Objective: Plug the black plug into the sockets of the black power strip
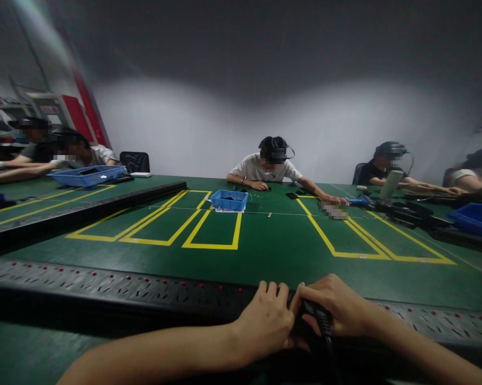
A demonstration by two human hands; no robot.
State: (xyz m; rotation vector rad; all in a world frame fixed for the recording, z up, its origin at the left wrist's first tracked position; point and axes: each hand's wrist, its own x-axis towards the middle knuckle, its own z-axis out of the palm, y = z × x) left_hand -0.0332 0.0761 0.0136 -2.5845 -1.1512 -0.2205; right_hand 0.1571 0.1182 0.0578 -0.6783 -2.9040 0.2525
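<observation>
A long black slotted bar [116,283] with a row of red dots lies across the near side of the green table. My left hand [267,318] is closed over the bar, its fingers bent over the top edge and its thumb side partly hidden. Right beside it, my right hand [339,302] is closed around a black cable plug [316,310], with thumb and fingers curled about it. The plug's ribbed sleeve and cable [327,334] hang down toward me. Both hands touch at the fingertips. The plug's front end is hidden between them.
Yellow tape rectangles [211,247] mark the green table [273,256]. A blue bin [229,200] stands mid-table, another blue bin [90,175] at left. Across the table a person [265,168] reaches toward a blue-handled tool [359,202]. Another black bar [144,200] lies left.
</observation>
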